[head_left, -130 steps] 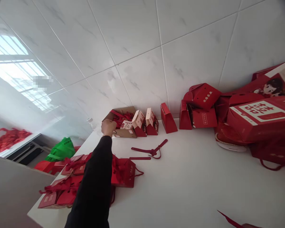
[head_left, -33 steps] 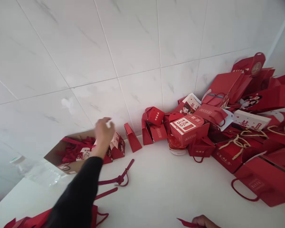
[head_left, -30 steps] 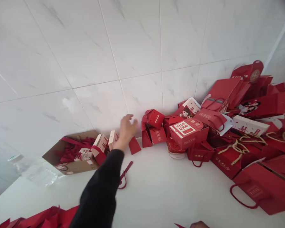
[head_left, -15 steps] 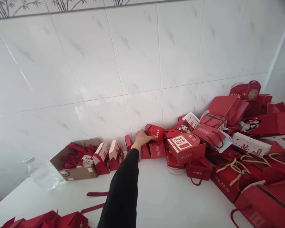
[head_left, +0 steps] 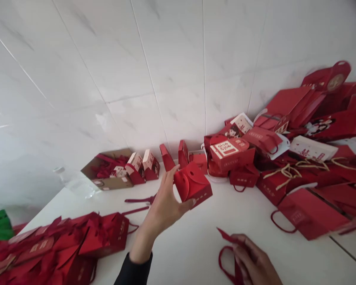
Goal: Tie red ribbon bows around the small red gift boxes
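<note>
My left hand grips a small red gift box by its side, lifted over the white table. Curved flaps meet on the box's top, and gold lettering shows on its front. At the lower right, my right hand is closed on a dark red ribbon that loops below its fingers. Two more ribbon strips lie on the table left of the box. Behind the held box, narrow red boxes stand near the wall.
A cardboard box of red ribbons stands at the back left beside small white-topped boxes and a clear plastic bottle. Red gift boxes crowd the front left. A heap of red bags and boxes fills the right.
My left hand has drawn a red gift box away from the row by the wall, towards me. My right hand has come into view with a ribbon. The view has tilted down.
</note>
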Action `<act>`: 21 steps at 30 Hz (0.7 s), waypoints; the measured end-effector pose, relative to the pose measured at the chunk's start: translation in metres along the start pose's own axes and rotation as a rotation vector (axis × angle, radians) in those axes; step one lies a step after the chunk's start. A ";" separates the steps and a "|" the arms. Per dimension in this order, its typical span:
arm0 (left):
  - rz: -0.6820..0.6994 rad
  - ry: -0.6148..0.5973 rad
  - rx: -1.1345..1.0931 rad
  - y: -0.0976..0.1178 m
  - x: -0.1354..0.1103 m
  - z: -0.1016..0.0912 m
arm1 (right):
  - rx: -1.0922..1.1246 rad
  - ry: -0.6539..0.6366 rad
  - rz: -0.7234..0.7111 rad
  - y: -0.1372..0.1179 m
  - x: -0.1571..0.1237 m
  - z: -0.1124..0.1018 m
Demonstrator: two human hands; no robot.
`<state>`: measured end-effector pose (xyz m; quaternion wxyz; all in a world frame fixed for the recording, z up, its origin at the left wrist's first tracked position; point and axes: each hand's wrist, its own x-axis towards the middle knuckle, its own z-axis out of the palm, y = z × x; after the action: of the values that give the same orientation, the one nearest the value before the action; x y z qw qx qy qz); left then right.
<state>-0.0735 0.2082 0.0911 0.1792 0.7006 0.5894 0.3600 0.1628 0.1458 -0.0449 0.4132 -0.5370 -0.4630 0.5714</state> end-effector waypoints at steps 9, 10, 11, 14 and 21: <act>-0.061 -0.369 0.083 -0.008 -0.143 -0.005 | -0.148 -0.108 0.034 -0.061 -0.043 -0.025; -0.066 -0.362 0.084 -0.005 -0.148 -0.006 | -0.179 -0.130 0.017 -0.070 -0.046 -0.022; -0.071 -0.335 0.084 -0.001 -0.153 -0.006 | -0.195 -0.155 0.008 -0.077 -0.048 -0.019; -0.081 -0.192 0.099 0.007 -0.162 -0.001 | -0.217 -0.247 0.032 -0.091 -0.050 -0.010; -0.036 -0.030 0.204 0.004 -0.169 0.028 | -0.375 -0.478 0.014 -0.091 -0.039 0.010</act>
<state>-0.0584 0.0504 0.0254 0.1221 0.7100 0.6326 0.2842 0.1536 0.1286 0.0528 0.1821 -0.4573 -0.6407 0.5892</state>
